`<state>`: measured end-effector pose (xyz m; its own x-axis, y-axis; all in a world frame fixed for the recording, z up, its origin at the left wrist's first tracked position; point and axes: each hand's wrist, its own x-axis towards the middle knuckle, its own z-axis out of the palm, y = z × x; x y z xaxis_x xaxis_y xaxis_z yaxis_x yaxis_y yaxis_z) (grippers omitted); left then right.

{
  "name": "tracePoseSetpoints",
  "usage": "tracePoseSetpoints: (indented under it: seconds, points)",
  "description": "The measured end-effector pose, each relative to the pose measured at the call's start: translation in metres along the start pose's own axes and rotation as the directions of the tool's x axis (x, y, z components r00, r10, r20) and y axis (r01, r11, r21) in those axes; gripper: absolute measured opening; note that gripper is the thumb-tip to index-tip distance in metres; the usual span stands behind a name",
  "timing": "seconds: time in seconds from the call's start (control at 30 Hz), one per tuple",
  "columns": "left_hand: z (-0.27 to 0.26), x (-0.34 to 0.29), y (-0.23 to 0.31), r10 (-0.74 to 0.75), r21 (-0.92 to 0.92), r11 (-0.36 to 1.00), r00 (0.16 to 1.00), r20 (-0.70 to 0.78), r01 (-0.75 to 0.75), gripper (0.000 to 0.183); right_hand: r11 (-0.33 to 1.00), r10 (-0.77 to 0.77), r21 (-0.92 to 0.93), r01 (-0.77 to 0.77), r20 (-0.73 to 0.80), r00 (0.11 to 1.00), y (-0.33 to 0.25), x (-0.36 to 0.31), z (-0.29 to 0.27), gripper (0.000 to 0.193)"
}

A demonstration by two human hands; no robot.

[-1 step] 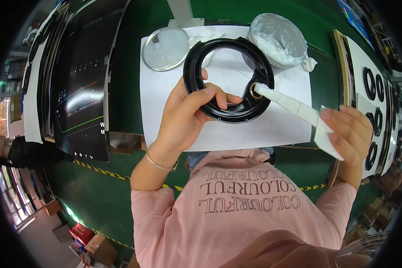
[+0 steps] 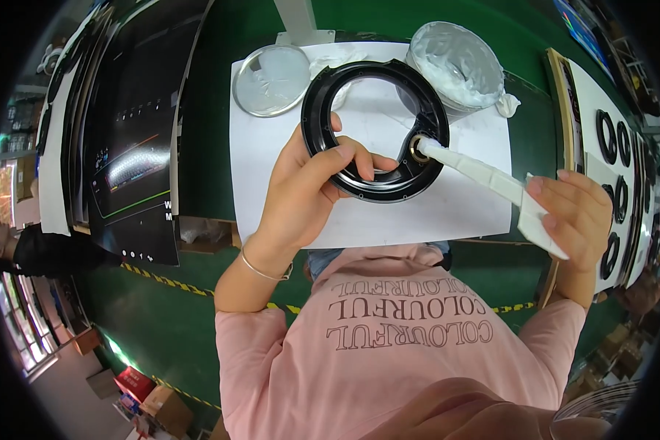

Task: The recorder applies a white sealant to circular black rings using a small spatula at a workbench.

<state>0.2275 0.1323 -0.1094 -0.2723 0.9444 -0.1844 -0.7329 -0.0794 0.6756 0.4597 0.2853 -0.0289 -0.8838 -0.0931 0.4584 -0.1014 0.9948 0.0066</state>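
My left hand point(image 2: 304, 172) is closed around the lower left of a black ring-shaped part point(image 2: 317, 110), holding it tilted up over the white sheet point(image 2: 462, 213). A small brass-coloured bushing point(image 2: 417, 149) sits in the ring's lower right. Between the thumb and fingers of my right hand point(image 2: 578, 213) is a long, flat white strip point(image 2: 484, 174), slanting up to the left. Its tip, smeared with white paste, meets the bushing's opening; how far it goes in is hidden. Behind the ring stands a clear tub point(image 2: 495, 70) with white paste inside.
A round, smeared lid point(image 2: 273, 82) lies on the sheet, beside crumpled tissue point(image 2: 337, 62). A white wad point(image 2: 508, 105) lies next to the tub. Black panels point(image 2: 136, 147) stand at the left; a rack with more black rings point(image 2: 606, 138) is at the right. A metal post point(image 2: 297, 18) rises at the back.
The strip's lower end has shifted very slightly up and to the right at my right hand. The ring and my left hand look almost unmoved.
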Motion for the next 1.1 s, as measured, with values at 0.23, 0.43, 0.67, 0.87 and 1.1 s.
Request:
tracePoseSetpoints:
  seconds: [0.23, 0.43, 0.67, 0.87, 1.1]
  points:
    - [-0.001, 0.000, -0.005, 0.110, 0.195, 0.973, 0.992, 0.062, -0.120, 0.018, 0.992, 0.083, 0.100, -0.082, -0.005, 0.997, 0.005, 0.007, 0.003, 0.011]
    - [-0.003, -0.003, -0.009, 0.187, 0.307, 0.925, 0.972, 0.142, -0.223, 0.018, 0.943, 0.252, 0.240, -0.231, -0.062, 0.966, 0.013, -0.004, 0.009, 0.009]
    - [-0.005, -0.002, -0.013, 0.226, 0.331, 0.901, 0.955, 0.191, -0.279, 0.019, 0.729, 0.610, 0.372, -0.575, 0.029, 0.792, 0.009, 0.007, 0.009, 0.019]
    - [-0.007, -0.004, -0.015, 0.258, 0.305, 0.903, 0.950, 0.175, -0.302, 0.020, 0.644, 0.709, 0.406, -0.648, 0.001, 0.705, 0.002, 0.013, 0.006, 0.016]
    - [-0.003, -0.003, -0.015, 0.244, 0.165, 0.953, 0.967, 0.079, -0.254, 0.016, 0.826, 0.546, 0.225, -0.517, -0.087, 0.833, -0.011, 0.015, 0.002, 0.011]
